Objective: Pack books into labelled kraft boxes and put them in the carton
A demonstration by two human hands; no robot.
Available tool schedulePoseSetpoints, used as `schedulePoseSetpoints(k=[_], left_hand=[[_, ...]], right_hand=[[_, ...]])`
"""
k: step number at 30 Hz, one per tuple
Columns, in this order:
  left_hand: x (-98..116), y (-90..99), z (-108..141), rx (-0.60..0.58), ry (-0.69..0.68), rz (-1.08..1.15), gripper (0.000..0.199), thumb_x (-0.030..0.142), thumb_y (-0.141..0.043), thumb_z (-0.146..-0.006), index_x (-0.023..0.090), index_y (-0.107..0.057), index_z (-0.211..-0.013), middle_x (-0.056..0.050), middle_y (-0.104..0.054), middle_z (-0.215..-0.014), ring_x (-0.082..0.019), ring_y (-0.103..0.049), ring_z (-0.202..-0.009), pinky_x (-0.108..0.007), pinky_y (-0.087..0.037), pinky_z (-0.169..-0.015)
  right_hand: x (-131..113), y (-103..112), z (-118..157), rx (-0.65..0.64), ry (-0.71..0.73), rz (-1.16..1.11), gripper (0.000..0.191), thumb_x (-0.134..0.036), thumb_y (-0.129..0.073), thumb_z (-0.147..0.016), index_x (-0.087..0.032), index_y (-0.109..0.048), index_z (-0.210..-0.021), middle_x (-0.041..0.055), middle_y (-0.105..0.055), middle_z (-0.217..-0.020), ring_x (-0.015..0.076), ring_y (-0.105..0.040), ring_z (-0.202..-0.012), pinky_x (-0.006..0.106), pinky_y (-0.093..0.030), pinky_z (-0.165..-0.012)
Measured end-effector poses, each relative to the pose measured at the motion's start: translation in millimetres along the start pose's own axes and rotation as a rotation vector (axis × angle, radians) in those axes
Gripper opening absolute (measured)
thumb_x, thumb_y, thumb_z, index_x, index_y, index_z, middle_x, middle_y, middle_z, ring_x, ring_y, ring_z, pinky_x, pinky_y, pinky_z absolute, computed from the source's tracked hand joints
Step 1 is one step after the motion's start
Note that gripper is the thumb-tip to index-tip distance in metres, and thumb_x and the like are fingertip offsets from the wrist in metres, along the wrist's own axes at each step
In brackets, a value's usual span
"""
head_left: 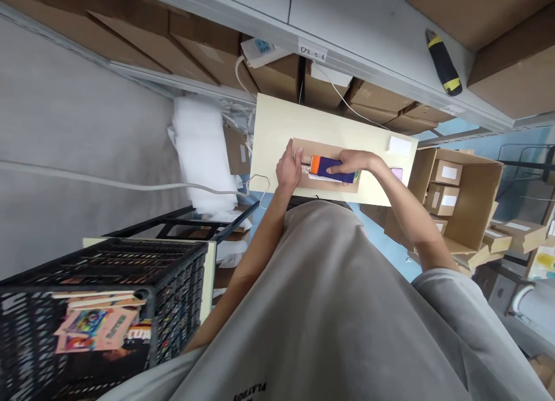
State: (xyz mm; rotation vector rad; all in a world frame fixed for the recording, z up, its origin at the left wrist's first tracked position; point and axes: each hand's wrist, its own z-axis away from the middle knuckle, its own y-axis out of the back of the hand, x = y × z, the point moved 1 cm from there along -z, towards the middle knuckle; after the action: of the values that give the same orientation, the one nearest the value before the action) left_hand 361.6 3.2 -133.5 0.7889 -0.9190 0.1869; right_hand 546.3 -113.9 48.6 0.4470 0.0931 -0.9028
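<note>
My right hand point(350, 162) is closed around a dark purple packet point(325, 167) with an orange end, its thumb lying across the top. The packet is held over a flat brown piece of cardboard point(323, 145) on the cream tabletop point(277, 120). At the cardboard's left edge, my left hand point(289, 166) rests with its fingers stretched out and its thumb apart. Some clear bubble wrap point(306, 169) shows between my left hand and the packet's orange end. The undersides of both hands are hidden.
A white label stack point(399, 146) and a phone point(396, 173) lie at the table's right. Beyond stands an open carton point(470, 201) holding small boxes. A black crate point(177, 297) is at lower left, white packing foam point(203, 152) at left. A yellow-black cutter point(444, 62) sits on the shelf.
</note>
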Motion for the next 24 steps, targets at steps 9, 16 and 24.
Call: schedulePoseSetpoints(k=[9,16,24], left_hand=[[7.4,-4.4,0.4,0.002,0.009,-0.056,0.078,0.074,-0.043,-0.111,0.022,-0.053,-0.170,-0.020,-0.067,-0.162,-0.046,-0.064,-0.151,-0.066,-0.047,-0.128],[5.0,-7.9,1.4,0.069,-0.034,-0.067,0.079,0.078,-0.043,-0.109,0.023,-0.059,-0.163,-0.019,-0.072,-0.157,-0.042,-0.065,-0.151,-0.063,-0.044,-0.132],[3.5,-9.1,1.0,0.118,-0.060,-0.120,0.084,0.087,-0.038,-0.106,0.024,-0.066,-0.154,-0.018,-0.079,-0.144,-0.039,-0.069,-0.147,-0.058,-0.047,-0.133]], right_hand=[[112.5,-1.0,93.1,-0.170,-0.039,-0.176,0.072,-0.090,-0.071,-0.090,-0.018,-0.080,-0.084,0.0127,-0.087,-0.084,0.0239,-0.076,-0.076,0.032,-0.054,-0.073],[194.6,1.5,127.3,-0.118,-0.061,-0.181,0.073,-0.093,-0.075,-0.081,-0.022,-0.087,-0.091,0.0073,-0.084,-0.079,0.0262,-0.075,-0.079,0.036,-0.058,-0.080],[245.3,-27.7,91.6,-0.158,-0.064,-0.200,0.062,-0.082,-0.074,-0.092,-0.021,-0.083,-0.088,0.0118,-0.086,-0.084,0.0308,-0.080,-0.086,0.038,-0.058,-0.080]])
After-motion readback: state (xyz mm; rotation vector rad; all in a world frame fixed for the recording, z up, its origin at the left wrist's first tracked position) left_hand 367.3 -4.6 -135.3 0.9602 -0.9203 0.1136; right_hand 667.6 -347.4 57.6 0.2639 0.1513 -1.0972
